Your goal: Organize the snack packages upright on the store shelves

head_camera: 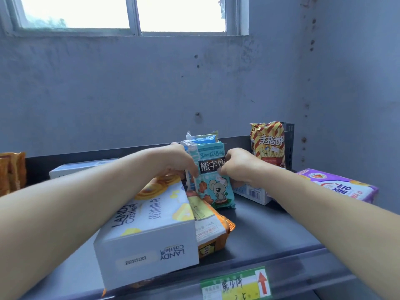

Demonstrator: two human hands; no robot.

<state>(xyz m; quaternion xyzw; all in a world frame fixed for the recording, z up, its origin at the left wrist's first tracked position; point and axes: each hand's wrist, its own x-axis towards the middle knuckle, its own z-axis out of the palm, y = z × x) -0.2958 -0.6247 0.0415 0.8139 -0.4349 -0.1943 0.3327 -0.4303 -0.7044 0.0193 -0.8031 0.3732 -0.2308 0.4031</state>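
Note:
A teal bear-biscuit packet (214, 180) with a cartoon koala stands upright in the middle of the dark shelf (270, 230). My left hand (175, 163) grips its left edge and my right hand (236, 165) grips its right edge. More teal and blue packets (203, 138) stand right behind it. A red-and-yellow striped finger-biscuit bag (268, 144) is upright at the back right. A white Landy Castle box (149, 226) lies flat at the front left, on top of an orange packet (213, 230).
A purple packet (339, 185) lies flat at the right end, with a white box (253, 192) beside it under my right wrist. Another white box (80, 167) lies at the back left, orange bags (12, 172) at the far left. A price tag (236, 284) hangs on the shelf's front rail.

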